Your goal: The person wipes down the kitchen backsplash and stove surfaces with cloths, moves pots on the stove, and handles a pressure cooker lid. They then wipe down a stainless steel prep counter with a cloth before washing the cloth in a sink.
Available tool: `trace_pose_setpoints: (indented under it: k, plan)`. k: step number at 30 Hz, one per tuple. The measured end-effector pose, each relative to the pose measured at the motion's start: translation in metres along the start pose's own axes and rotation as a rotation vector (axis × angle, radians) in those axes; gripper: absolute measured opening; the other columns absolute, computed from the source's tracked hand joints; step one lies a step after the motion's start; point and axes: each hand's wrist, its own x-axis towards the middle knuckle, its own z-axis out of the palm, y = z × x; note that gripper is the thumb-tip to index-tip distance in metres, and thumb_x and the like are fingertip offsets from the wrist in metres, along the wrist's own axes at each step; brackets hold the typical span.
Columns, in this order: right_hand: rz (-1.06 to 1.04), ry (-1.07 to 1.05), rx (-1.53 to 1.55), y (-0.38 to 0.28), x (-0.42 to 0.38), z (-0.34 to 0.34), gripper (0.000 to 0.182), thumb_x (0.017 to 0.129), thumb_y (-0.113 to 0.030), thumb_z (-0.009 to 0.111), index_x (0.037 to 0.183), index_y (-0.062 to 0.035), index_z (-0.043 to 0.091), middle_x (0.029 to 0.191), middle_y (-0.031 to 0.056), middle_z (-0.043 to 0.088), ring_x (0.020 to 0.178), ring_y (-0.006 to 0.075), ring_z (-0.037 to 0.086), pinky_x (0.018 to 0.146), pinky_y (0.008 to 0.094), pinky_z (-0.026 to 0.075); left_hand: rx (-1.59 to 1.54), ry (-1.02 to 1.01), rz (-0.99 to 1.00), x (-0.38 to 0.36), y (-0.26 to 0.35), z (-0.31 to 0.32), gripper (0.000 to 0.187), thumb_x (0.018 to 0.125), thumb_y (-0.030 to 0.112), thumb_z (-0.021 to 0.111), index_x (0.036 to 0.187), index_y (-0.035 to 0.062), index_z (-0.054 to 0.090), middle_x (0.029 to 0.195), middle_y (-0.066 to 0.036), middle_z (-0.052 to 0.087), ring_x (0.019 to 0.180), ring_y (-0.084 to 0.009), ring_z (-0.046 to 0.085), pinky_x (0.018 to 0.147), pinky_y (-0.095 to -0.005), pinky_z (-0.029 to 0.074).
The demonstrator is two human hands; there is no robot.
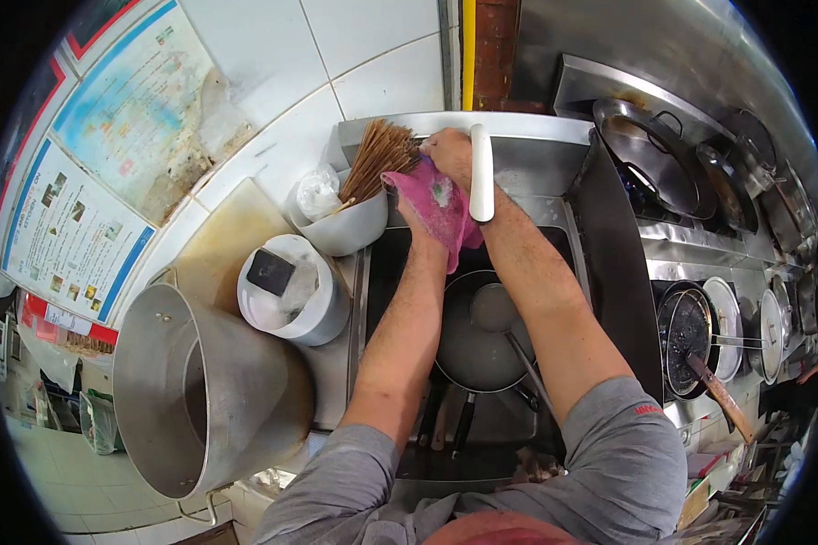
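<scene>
Both arms reach forward over a dark sink. My left hand is closed on a pink cloth with a whitish patch, and the cloth partly hides its fingers. At the back of the sink, beside the white faucet, my right hand is closed on something I cannot make out. A bundle of thin brown sticks stands in a white container just left of the hands. Below the forearms, a pan and a ladle lie in the sink.
A large metal pot and a white bucket with a black item stand at the left. Woks and a strainer are on the right, past the sink's dark side wall.
</scene>
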Motion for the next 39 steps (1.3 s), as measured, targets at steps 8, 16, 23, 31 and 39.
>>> trace_pose_setpoints:
  k: [8, 16, 23, 31, 39]
  plan:
    - [-0.039, 0.033, -0.105, -0.008, -0.032, -0.017, 0.025, 0.084, -0.030, 0.058, 0.091, -0.0087, 0.070, 0.085, 0.0162, 0.067, 0.088, 0.0352, 0.063, 0.080, 0.0420, 0.049, -0.141, -0.079, -0.160, -0.036, 0.011, 0.042, 0.055, 0.095, 0.052, 0.035, 0.116, 0.0039, 0.052, 0.108, -0.009, 0.057, 0.094, -0.0250, 0.056, 0.085, -0.0378, 0.048]
    - [0.354, 0.497, 0.234, 0.153, -0.089, 0.063, 0.038, 0.082, -0.032, 0.066, 0.105, -0.0031, 0.059, 0.094, 0.0138, 0.064, 0.056, 0.0242, 0.059, 0.054, 0.0343, 0.048, -0.143, 0.018, -0.237, -0.102, 0.002, -0.012, 0.047, 0.095, 0.045, 0.036, 0.102, 0.0024, 0.056, 0.097, -0.014, 0.060, 0.090, -0.0288, 0.060, 0.079, -0.0444, 0.051]
    - [0.572, -0.009, 1.031, 0.158, -0.089, 0.041, 0.031, 0.074, -0.015, 0.074, 0.099, -0.0058, 0.059, 0.074, 0.0018, 0.059, 0.054, 0.0109, 0.053, 0.049, 0.0238, 0.045, -0.225, 0.114, -0.392, -0.143, 0.006, -0.011, 0.046, 0.096, 0.043, 0.036, 0.106, 0.0031, 0.055, 0.102, -0.015, 0.060, 0.095, -0.0322, 0.059, 0.086, -0.0475, 0.048]
    - [0.647, -0.210, 1.114, 0.163, -0.075, 0.017, 0.031, 0.075, -0.013, 0.074, 0.101, -0.0053, 0.059, 0.081, 0.0031, 0.062, 0.061, 0.0118, 0.056, 0.051, 0.0244, 0.047, -0.172, 0.233, -0.435, -0.140, -0.008, 0.000, 0.046, 0.094, 0.047, 0.039, 0.102, 0.0049, 0.057, 0.096, -0.013, 0.061, 0.089, -0.0313, 0.061, 0.079, -0.0467, 0.051]
    - [0.542, 0.006, 0.954, 0.157, -0.079, 0.025, 0.036, 0.073, -0.003, 0.075, 0.104, 0.0010, 0.058, 0.085, 0.0059, 0.063, 0.066, 0.0121, 0.058, 0.050, 0.0241, 0.047, -0.198, 0.131, -0.486, -0.140, -0.021, 0.004, 0.048, 0.094, 0.049, 0.036, 0.101, 0.0062, 0.057, 0.096, -0.014, 0.061, 0.089, -0.0317, 0.061, 0.079, -0.0479, 0.050]
